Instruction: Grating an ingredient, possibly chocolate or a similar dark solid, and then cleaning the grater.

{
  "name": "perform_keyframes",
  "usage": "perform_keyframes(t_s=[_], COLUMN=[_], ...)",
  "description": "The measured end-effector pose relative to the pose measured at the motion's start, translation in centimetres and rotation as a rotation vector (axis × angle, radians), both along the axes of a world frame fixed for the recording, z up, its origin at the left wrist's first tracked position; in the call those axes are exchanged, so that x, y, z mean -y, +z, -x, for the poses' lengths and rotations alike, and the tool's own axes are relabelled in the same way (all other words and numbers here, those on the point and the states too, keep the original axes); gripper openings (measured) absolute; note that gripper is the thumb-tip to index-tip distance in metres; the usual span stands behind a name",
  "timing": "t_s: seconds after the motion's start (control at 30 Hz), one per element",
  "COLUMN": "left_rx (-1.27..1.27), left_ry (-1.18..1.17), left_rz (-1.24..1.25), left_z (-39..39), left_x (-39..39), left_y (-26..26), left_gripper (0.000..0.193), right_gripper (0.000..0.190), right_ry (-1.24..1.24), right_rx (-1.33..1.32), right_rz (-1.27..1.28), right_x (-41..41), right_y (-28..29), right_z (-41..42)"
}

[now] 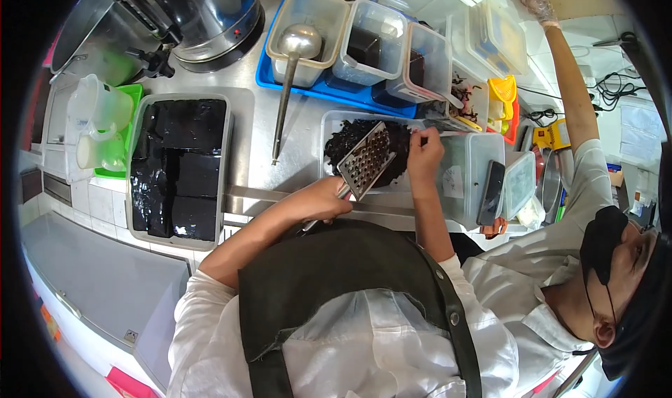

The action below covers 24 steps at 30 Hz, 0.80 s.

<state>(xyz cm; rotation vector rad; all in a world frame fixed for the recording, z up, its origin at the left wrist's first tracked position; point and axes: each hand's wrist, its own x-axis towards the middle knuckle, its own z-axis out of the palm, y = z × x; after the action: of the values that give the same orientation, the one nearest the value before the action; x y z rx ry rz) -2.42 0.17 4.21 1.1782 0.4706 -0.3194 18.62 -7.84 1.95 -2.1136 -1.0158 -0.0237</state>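
My left hand (328, 198) is closed around the handle of a metal grater (365, 159), which tilts over a clear plastic container (328, 118). Dark shredded jelly (346, 135) fills much of that container. On its right side, my right hand (424, 148) hovers over the shreds with fingertips pinched together; whether a bit of jelly is between them I cannot tell. To the left, a plastic tray (229, 135) holds several large black jelly blocks (197, 172).
A steel ladle (299, 41) rests across containers on a blue tray (336, 96). A phone (492, 193) lies on a lidded container (462, 161) at right. A co-worker (588, 188) stands close on the right, one gloved hand (535, 1) reaching forward. A steel urn (215, 30) stands back left.
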Motion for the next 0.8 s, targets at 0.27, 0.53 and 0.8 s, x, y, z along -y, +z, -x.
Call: perform_keyframes(t_s=[0.27, 0.53, 0.8], left_rx=[0.005, -0.008, 0.013], left_ry=[0.046, 0.056, -0.012], left_rz=[0.046, -0.048, -0.174], left_z=[-0.4, 0.4, 0.9], left_x=[0.2, 0.4, 0.3], left_y=[-0.6, 0.5, 0.1], left_gripper=[0.01, 0.013, 0.015], right_gripper=[0.017, 0.024, 0.022], right_ry=[0.253, 0.273, 0.224], right_rx=[0.02, 0.11, 0.09], right_rz=[0.026, 0.062, 0.131], right_x=[-0.5, -1.1, -0.9], right_y=[1.0, 0.5, -1.4], right_z=[7.5, 6.8, 4.6])
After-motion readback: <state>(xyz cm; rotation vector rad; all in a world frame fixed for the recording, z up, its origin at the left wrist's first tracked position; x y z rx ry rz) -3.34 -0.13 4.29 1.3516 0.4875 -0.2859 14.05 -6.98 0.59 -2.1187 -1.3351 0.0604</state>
